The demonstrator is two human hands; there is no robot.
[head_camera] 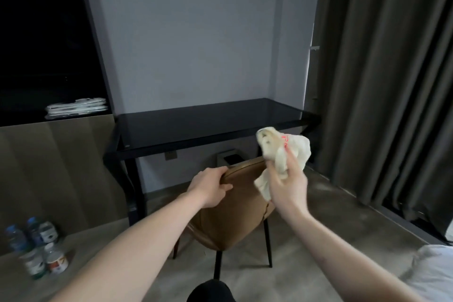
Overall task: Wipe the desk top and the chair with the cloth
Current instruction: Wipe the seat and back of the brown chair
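Note:
A black glossy desk top (196, 122) stands against the grey wall ahead. In front of it is a brown leather chair (230, 218) on thin black legs, its back turned toward me. My left hand (208, 185) grips the top left edge of the chair back. My right hand (288, 179) holds a crumpled cream cloth (282, 149) with small red marks, raised above the chair back's right side and just in front of the desk's front edge. The chair seat is hidden behind its back.
Several bottles and cans (36, 245) stand on the floor at lower left. Folded white linen (77, 108) lies on a dark shelf at left. Grey curtains (392, 81) hang at right. A white pillow or bedding corner (434, 274) shows at lower right.

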